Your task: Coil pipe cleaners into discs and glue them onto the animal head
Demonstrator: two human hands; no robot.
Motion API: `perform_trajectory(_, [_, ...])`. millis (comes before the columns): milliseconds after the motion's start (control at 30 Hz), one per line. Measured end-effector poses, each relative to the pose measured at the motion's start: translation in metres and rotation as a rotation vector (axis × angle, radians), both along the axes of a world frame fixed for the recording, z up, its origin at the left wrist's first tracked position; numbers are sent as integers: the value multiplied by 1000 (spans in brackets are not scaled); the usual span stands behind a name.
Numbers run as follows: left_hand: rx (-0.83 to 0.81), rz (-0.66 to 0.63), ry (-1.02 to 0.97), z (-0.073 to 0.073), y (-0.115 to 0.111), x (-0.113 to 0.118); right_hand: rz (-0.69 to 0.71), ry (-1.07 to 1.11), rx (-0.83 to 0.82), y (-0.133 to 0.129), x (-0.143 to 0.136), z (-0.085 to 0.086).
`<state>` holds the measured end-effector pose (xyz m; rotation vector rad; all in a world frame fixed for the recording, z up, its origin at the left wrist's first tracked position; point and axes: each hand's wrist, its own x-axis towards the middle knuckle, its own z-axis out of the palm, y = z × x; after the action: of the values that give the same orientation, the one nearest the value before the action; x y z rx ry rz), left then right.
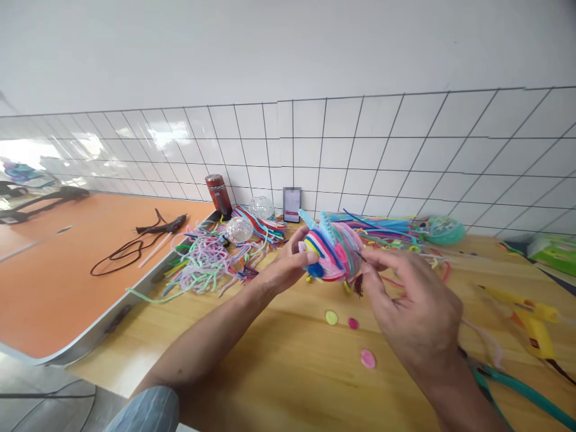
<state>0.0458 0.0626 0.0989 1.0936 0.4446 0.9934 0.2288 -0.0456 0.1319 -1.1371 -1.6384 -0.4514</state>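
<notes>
My left hand (294,257) is closed around the left side of a colourful ball (335,249) covered in fuzzy pipe cleaners. The ball has pink, yellow, blue and white stripes, with two light blue twisted pieces standing up from its top. At its right side, my right hand (414,306) pinches a thin dark strand (362,257) between thumb and forefinger, against the ball. A dark red tassel (358,285) hangs just below those fingertips. On the table beneath lie a yellow disc (331,317), a small magenta disc (353,323) and a pink disc (368,359).
Tangled pipe cleaners (204,258) lie left, near clear plastic balls (239,230) and a red flask (218,195). A phone (292,204) leans on the tiled wall. Right are a yellow glue gun (533,327) and teal-handled pliers (526,387). A black glue gun (164,227) rests on the orange table.
</notes>
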Motion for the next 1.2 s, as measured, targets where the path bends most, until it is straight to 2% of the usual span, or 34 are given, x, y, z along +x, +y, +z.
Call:
perform_trajectory(100, [28,-5,-11,-4,-1,2,-39,-132,79,-5,0,-2])
perform_trajectory(200, [60,-14,-15,-8,-2,2,-79,-172,96,-7,1,-4])
perform_trajectory(467, [106,1,46,-16,-3,-2,-81,-144,123,-8,-7,-1])
perform_trajectory(767, [144,-56,-68,-19,-4,-1,-29,-99,140,-11,-14,-1])
perform_trajectory(1200, [143,-49,-96,-21,-1,-1,25,-78,118,-9,-15,-6])
